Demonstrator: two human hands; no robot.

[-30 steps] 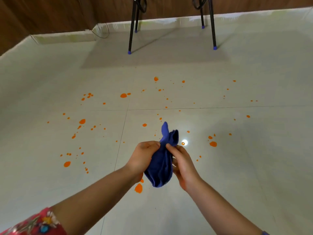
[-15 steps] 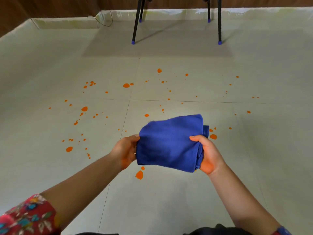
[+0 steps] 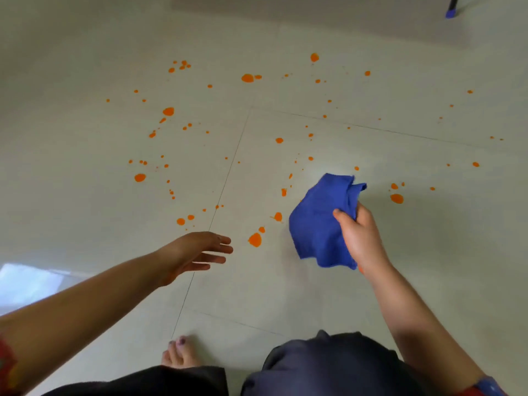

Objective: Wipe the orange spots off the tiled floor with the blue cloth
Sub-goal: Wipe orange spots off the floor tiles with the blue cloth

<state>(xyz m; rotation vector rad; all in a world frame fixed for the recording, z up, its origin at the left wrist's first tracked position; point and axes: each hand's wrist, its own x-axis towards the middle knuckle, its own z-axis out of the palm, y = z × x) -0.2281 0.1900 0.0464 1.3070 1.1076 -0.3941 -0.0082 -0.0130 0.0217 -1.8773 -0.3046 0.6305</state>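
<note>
Looking down through the head camera, I report to the desk: tiled floor (image 3: 428,267) fills the frame, two grout lines meeting left of centre. Orange spots (image 3: 255,240) are scattered across its middle and far half, none along the near edge.

Desk: And the cloth?

Me: Blue cloth (image 3: 317,224) hangs bunched right of centre, just beside the biggest blot. I cannot tell whether its lowest fold touches the tiles. My right hand (image 3: 361,241) pinches its upper right folds, thumb across the front. My left hand (image 3: 194,250) is spread flat in the air, fingers straight, holding nothing, just left of that blot.

Desk: How will it handle?

Me: My judgement: light, soft and limp. Held by a pinch it flops and would skid over the spots. I would fold it into a pad and press it flat under the palm. Whether the spots are wet or dried, I cannot tell.
</note>
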